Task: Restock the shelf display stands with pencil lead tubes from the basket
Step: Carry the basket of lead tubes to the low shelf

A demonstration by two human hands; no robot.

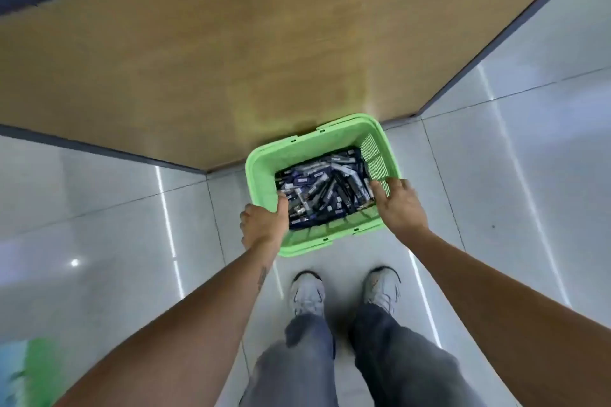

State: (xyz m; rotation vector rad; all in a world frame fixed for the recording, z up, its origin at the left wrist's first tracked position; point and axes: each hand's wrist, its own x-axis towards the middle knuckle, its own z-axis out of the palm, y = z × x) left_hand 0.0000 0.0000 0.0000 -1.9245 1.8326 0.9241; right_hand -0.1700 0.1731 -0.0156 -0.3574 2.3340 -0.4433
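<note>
A light green plastic basket (pixel 297 150) is held low over the tiled floor, right in front of my feet. It holds several dark blue and silver pencil lead tubes (pixel 325 188) in a loose heap. My left hand (pixel 263 225) grips the basket's near left rim, thumb inside the wall. My right hand (pixel 398 205) grips the right rim, fingers curled over the edge. No shelf display stand is in view.
A wooden panel (pixel 215 59) with a dark edge stands just beyond the basket. Glossy white floor tiles (pixel 512 175) spread to the left and right. My two grey sneakers (pixel 307 294) stand below the basket. A blurred green and white thing (pixel 29 367) lies at the bottom left.
</note>
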